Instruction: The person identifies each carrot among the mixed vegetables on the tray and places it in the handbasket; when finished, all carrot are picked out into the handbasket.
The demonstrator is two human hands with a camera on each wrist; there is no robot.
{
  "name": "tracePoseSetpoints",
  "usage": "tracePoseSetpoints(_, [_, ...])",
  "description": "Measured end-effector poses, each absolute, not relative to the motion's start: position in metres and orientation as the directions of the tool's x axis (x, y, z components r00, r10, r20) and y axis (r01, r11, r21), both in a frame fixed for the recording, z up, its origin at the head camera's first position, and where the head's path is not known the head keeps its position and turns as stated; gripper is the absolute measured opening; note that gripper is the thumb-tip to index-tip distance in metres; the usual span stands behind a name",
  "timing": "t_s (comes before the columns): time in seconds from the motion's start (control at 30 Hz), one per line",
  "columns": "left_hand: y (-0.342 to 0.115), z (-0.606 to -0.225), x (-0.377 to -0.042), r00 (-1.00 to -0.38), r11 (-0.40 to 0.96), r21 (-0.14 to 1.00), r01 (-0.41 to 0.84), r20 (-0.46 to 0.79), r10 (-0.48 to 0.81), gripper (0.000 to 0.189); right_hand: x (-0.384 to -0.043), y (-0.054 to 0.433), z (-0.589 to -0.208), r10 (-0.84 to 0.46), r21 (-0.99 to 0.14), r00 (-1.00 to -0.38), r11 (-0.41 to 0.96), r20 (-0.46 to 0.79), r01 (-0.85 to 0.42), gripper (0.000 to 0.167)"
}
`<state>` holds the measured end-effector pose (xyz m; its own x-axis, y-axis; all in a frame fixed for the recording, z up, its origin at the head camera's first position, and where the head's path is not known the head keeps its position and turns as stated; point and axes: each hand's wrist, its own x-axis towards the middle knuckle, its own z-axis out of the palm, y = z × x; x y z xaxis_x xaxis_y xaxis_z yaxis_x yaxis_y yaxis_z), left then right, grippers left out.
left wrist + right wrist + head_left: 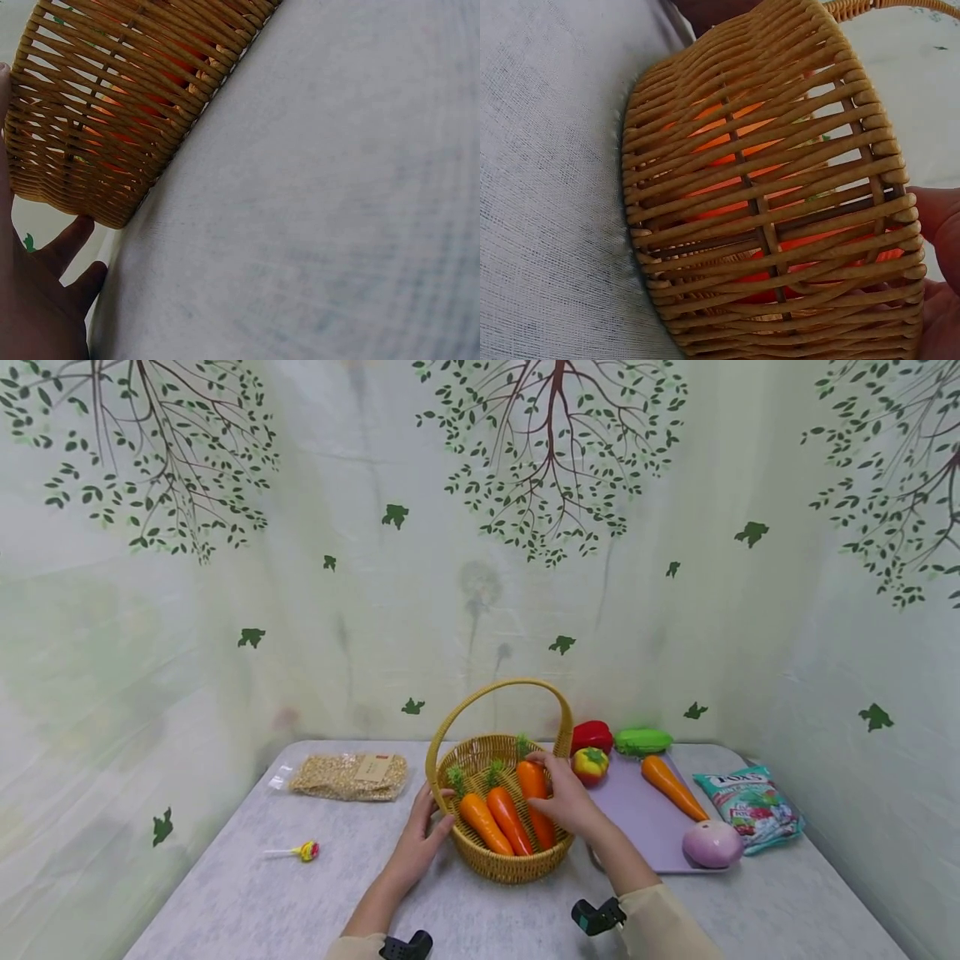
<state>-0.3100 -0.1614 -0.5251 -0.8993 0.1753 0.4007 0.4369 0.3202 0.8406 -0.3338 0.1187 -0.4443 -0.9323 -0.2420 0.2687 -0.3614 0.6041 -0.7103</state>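
Note:
A woven wicker basket (510,870) with a tall arched handle stands in the middle of the table. Three orange carrots with green tops lie in it: a left carrot (486,823), a middle carrot (510,821) and a right carrot (531,779). At the right side of the basket, my right hand (573,799) reaches over the rim and holds the right carrot between thumb and fingers. My left hand (416,837) grips the basket's left rim near the handle's foot. Through the weave (765,187) in the right wrist view, orange shows; part of the right hand is hidden behind it.
Right of the basket lies a lilac tray (630,814) with a carrot (673,787) and a purple onion (712,844). Around it are a red pepper (592,735), a yellow-red fruit (590,766), a green vegetable (642,742) and a candy bag (750,810). Leftward lie an oat bag (337,777) and a lollipop (308,851).

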Motion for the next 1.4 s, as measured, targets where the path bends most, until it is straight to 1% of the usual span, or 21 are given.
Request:
tracePoseSetpoints(0.17, [-0.161,-0.526,-0.311,-0.901,0.319,0.843,0.434,0.398,0.174,0.042,-0.335,0.117,-0.444,-0.285,-0.665,-0.925,0.643,0.252,-0.379,0.063])
tracePoseSetpoints(0.33, [-0.160,-0.525,-0.313,-0.907,0.328,0.846,0.421,0.384,0.176,0.044,-0.333,0.117,-0.445,-0.304,-0.616,-0.914,0.675,0.268,-0.405,0.065])
tracePoseSetpoints(0.47, [-0.159,-0.524,-0.315,-0.903,0.324,0.843,0.429,0.391,0.178,0.044,-0.331,0.116,-0.446,-0.310,-0.557,-0.908,0.718,0.282,-0.418,0.059])
tracePoseSetpoints(0.57, [-0.158,-0.525,-0.315,-0.901,0.324,0.841,0.433,0.395,0.177,0.044,-0.328,0.115,-0.449,-0.300,-0.538,-0.903,0.728,0.306,-0.425,0.051])
tracePoseSetpoints(0.73, [-0.158,-0.525,-0.313,-0.904,0.319,0.846,0.426,0.391,0.170,0.042,-0.326,0.114,-0.453,-0.263,-0.572,-0.891,0.691,0.370,-0.442,0.043])
tracePoseSetpoints(0.87, [-0.159,-0.524,-0.311,-0.907,0.302,0.856,0.420,0.388,0.160,0.041,-0.324,0.114,-0.455,-0.228,-0.610,-0.889,0.658,0.398,-0.442,0.042])
tracePoseSetpoints(1.03, [-0.159,-0.524,-0.308,-0.913,0.292,0.865,0.407,0.379,0.150,0.041,-0.321,0.116,-0.457,-0.197,-0.682,-0.883,0.572,0.426,-0.456,0.042])
tracePoseSetpoints(1.3, [-0.159,-0.523,-0.307,-0.918,0.292,0.870,0.396,0.369,0.145,0.041,-0.313,0.124,-0.457,-0.205,-0.825,-0.886,0.324,0.416,-0.463,0.027])
tracePoseSetpoints(1.4, [-0.159,-0.523,-0.307,-0.915,0.294,0.867,0.402,0.374,0.149,0.041,-0.309,0.128,-0.455,-0.207,-0.870,-0.891,0.215,0.404,-0.445,0.027])
